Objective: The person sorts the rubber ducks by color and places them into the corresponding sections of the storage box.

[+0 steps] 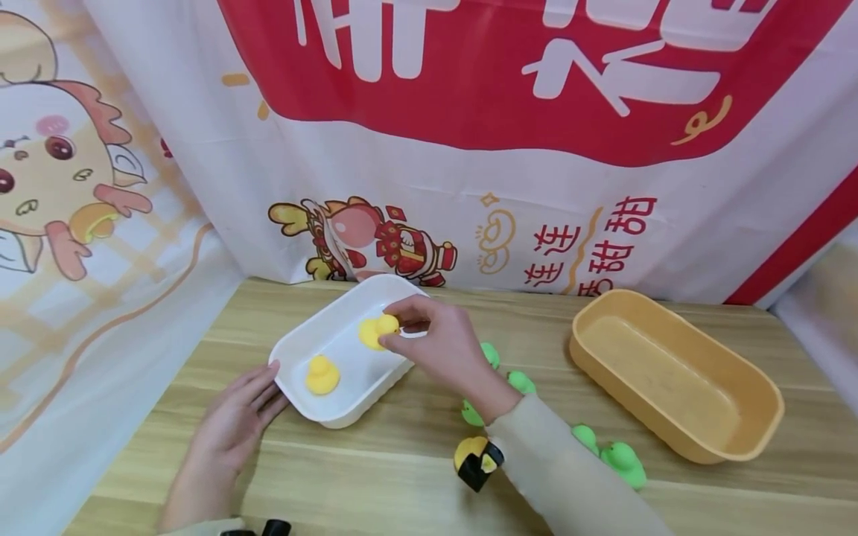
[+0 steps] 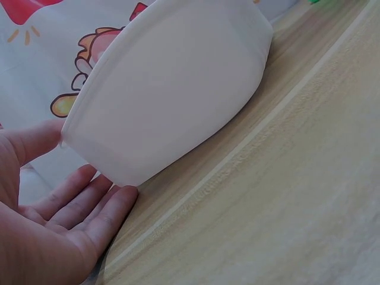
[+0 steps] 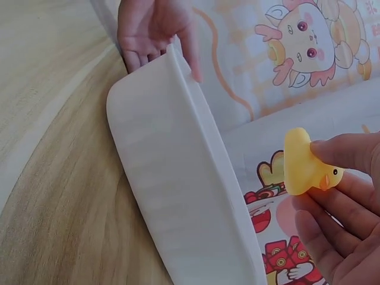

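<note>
My right hand (image 1: 442, 342) pinches a yellow toy duck (image 3: 304, 163) between thumb and fingers, above the inside of a white plastic basin (image 1: 362, 398). A second yellow duck (image 1: 322, 376) sits on the basin's floor toward its near left end. At that same end my left hand (image 1: 234, 420) holds the basin, thumb at the rim and fingers against the outer wall, as the left wrist view shows. In the right wrist view the basin's long side wall (image 3: 172, 160) stands between the two hands, and the duck's beak and eye point toward the right palm.
Several green toy ducks (image 1: 624, 463) lie on the wooden table (image 1: 375, 476), some partly hidden by the right forearm. A tan rectangular basin (image 1: 670, 372) stands to the right. A printed cloth (image 1: 402, 164) hangs behind the table. A black and yellow object (image 1: 477, 463) is beside the right sleeve.
</note>
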Demonstrator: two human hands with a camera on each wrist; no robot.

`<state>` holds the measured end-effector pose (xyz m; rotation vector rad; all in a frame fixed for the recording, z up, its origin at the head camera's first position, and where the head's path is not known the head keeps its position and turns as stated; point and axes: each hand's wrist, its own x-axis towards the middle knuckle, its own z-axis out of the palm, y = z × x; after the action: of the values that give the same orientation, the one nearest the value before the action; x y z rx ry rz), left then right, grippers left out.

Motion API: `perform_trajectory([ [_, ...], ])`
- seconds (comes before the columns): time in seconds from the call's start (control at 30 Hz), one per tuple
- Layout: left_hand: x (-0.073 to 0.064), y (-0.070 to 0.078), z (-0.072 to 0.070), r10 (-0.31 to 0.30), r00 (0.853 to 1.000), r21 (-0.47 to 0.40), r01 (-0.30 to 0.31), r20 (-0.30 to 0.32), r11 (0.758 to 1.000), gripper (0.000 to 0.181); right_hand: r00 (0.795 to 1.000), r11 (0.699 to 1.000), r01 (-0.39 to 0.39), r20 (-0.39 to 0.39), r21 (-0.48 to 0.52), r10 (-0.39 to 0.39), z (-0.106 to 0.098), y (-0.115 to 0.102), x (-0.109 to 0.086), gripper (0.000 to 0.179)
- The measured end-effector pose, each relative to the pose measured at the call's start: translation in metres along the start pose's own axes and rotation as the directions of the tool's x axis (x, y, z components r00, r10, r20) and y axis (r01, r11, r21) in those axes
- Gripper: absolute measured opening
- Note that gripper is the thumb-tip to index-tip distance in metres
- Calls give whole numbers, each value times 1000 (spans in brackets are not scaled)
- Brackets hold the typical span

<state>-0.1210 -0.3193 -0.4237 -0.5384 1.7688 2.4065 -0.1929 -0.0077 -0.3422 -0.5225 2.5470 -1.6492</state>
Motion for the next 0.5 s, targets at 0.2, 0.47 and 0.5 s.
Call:
perform_trajectory([
  [0.2,2,1,3,-3,1000,31,3,0,1000,19,999,999,-22,30,24,22,7,4,10,28],
  [0.47,2,-1,0,-11,1000,37,11,-4,999,10,996,999,7,93,45,-11,26,7,23,25],
  [0.5,2,-1,0,-10,1000,38,10,-2,999,9,995,999,6,102,47,-11,28,6,24,25],
])
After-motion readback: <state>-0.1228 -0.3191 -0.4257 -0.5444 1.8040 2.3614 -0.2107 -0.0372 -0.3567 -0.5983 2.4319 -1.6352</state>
